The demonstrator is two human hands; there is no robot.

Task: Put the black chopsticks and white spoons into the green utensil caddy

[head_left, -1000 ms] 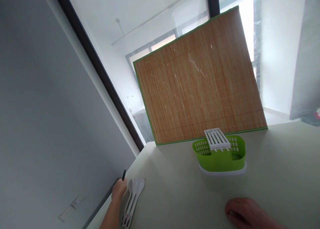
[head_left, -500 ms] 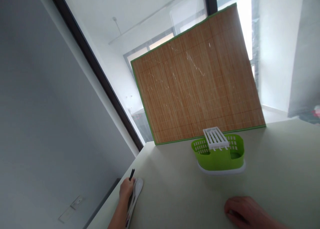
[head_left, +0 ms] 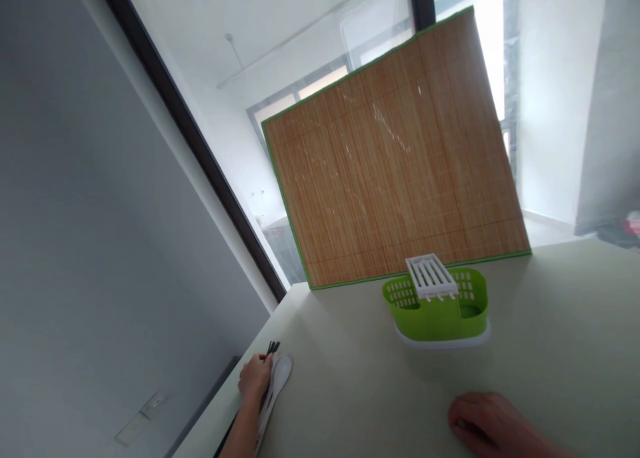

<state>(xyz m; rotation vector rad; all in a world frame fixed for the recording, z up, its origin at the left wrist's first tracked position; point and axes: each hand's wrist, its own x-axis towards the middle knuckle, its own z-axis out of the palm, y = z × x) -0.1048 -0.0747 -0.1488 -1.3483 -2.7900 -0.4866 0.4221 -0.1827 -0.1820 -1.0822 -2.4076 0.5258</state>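
At the table's left edge, my left hand (head_left: pixel 255 376) has its fingers closed around a bunch of black chopsticks (head_left: pixel 273 347), whose dark tips stick out past the fingers. Long dark lengths run back under the forearm. Right beside that hand lie white spoons (head_left: pixel 283 370) with long handles, partly covered by the hand and arm. My right hand (head_left: pixel 483 418) rests loosely curled on the table at the lower right, and nothing shows in its fingers. Beyond it stands a green utensil caddy (head_left: pixel 440 319) with a white slatted rack (head_left: pixel 432 276) across its top and a white base.
A bamboo mat (head_left: pixel 395 158) with green edging leans upright against the glass at the back of the pale table (head_left: pixel 350 378). A dark window frame post (head_left: pixel 190 138) and a grey wall (head_left: pixel 100 245) border the left side.
The chopstick tips have shifted slightly right and fanned apart, with several now showing. The spoons have slid a little to the right. My right hand and the caddy stay put.
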